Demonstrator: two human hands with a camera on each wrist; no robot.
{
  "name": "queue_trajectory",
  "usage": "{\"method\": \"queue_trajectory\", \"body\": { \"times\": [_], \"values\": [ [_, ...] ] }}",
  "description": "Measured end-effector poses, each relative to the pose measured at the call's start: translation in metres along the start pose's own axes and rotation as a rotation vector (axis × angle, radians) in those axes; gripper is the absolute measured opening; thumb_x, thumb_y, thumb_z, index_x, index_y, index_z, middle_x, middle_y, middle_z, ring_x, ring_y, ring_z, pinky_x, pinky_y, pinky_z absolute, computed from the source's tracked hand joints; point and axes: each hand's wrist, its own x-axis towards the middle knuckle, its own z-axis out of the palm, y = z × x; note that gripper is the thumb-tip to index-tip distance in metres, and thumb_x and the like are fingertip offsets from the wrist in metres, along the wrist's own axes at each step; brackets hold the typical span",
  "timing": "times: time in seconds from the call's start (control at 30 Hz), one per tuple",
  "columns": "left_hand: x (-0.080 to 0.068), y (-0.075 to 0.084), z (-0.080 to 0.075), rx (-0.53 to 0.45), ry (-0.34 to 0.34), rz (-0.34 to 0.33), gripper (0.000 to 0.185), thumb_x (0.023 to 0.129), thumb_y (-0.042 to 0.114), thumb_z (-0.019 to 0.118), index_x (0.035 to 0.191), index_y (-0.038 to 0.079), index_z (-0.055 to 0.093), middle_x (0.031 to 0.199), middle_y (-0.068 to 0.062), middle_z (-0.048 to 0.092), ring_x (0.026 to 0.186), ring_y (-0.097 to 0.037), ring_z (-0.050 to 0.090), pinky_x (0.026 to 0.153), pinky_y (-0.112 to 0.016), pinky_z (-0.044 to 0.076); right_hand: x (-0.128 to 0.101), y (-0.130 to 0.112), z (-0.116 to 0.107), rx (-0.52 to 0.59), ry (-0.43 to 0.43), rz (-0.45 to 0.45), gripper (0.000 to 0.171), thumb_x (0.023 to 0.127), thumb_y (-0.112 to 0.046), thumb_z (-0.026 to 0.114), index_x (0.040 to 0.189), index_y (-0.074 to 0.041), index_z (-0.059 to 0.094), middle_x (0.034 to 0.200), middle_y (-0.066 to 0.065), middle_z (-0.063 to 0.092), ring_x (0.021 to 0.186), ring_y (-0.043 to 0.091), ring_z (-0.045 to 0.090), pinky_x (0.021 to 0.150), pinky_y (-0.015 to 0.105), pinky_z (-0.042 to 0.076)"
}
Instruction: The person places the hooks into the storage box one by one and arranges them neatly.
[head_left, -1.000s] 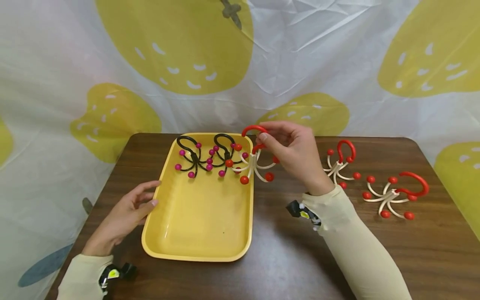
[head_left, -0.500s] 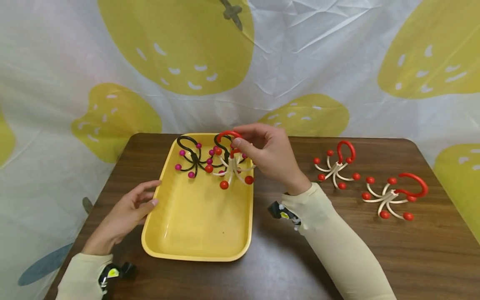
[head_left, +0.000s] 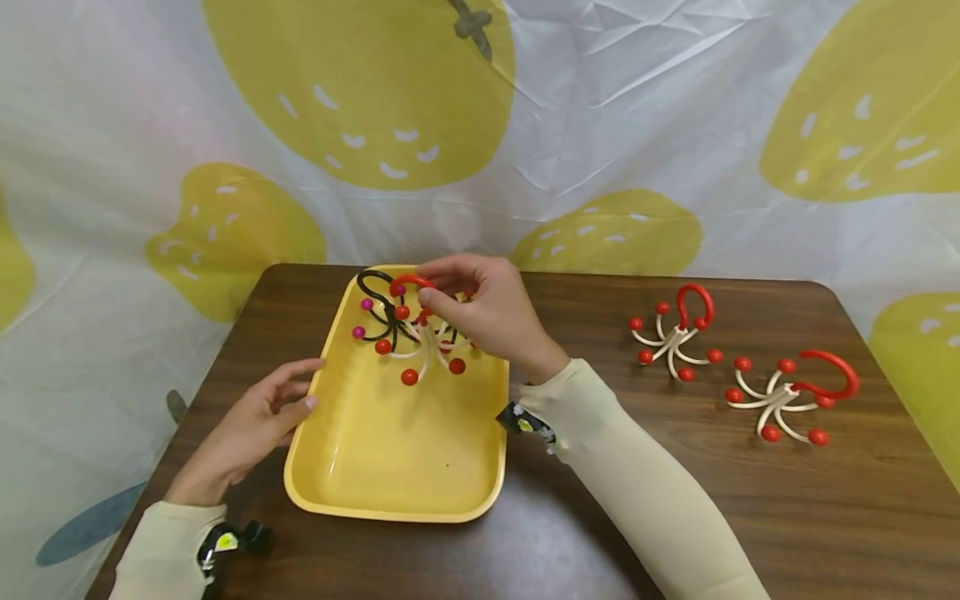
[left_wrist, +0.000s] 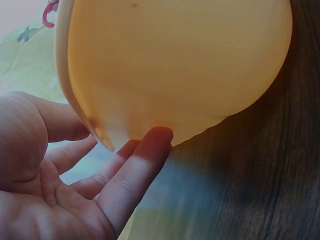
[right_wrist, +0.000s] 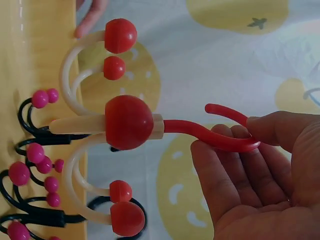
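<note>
One white-and-red, ball-tipped piece (right_wrist: 129,122) hangs over the yellow tray (head_left: 390,467) near the centre of the head view, the right hand's (head_left: 483,310) fingers clamped on its hook. The left hand (head_left: 255,425), fingers apart, touches the tray's left side.

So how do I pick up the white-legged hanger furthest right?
Probably by the curved red hook of that hanger, coming from the right and slightly above. The hook sticks out rightward, past most of the red balls, while the white legs spread mainly left and toward the near side.
</note>
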Motion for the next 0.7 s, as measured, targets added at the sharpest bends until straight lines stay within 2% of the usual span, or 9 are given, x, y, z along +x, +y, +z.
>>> {"method": "queue_trajectory", "body": {
  "times": [0.13,0.43,0.7],
  "values": [
    [-0.001,0.0,0.001,0.0,0.004,-0.005,0.059,0.109,0.012,0.059,0.163,0.01,0.034,0.145,-0.036,0.053,0.107,-0.03,0.074,0.078,-0.043,0.066,0.003,0.005,0.009,0.003,-0.011,0.007,0.018,0.092,-0.007,0.079,0.11,-0.004,0.081,0.098,0.009,0.081,0.081,0.014,0.077,0.072,0.037,0.063],
    [0.005,0.003,0.004,-0.006,-0.012,-0.001,0.058,0.109,0.011,0.058,0.163,0.011,0.035,0.145,-0.036,0.053,0.108,-0.032,0.074,0.077,-0.044,0.066,0.005,0.008,0.02,0.009,-0.02,0.066,0.019,0.093,-0.009,0.079,0.111,-0.004,0.08,0.101,0.01,0.081,0.081,0.015,0.075,0.066,0.029,0.062],
    [0.004,0.002,0.004,0.011,-0.012,-0.027,0.06,0.109,0.013,0.059,0.164,0.012,0.033,0.144,-0.034,0.053,0.107,-0.033,0.073,0.076,-0.044,0.066,0.006,0.013,0.04,-0.031,-0.071,0.104,0.02,0.094,-0.011,0.079,0.113,-0.006,0.08,0.098,0.007,0.081,0.079,0.011,0.074,0.068,0.024,0.058]
  ]
}}
